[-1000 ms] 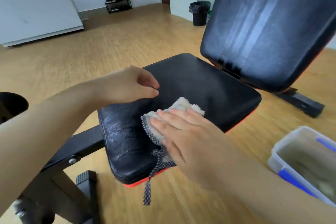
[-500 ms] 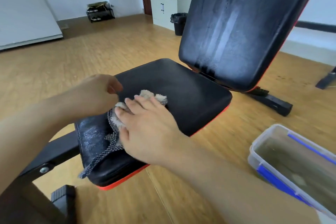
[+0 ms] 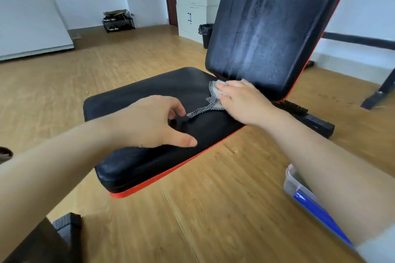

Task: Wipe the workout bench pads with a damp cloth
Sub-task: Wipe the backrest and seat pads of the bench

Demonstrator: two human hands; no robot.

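From the head camera I have my right hand [image 3: 241,100] laid flat, fingers fairly straight, on the whitish terry cloth with a grey checked border [image 3: 214,93]. It presses the cloth down without grasping it. The cloth sits at the far end of the black padded seat pad with an orange underside [image 3: 145,88], right where that pad meets the foot of the tilted black backrest pad [image 3: 267,28]. Most of the cloth is under my fingers and palm. A bunched edge shows past the fingertips, and a narrow checked strip trails back across the seat pad toward my other hand.

My left hand [image 3: 149,124] is over the middle of the seat pad, released and holding nothing, its fingers loosely bent and its thumb stretched out along the pad. Its fingertips are just beside the end of the checked strip, and I cannot tell whether they touch it.

The backrest pad shows pale vertical streaks down its face. On the wooden plank floor [image 3: 213,209], near my right forearm, stands a clear plastic tub with blue clips [image 3: 299,191], partly hidden by the arm.
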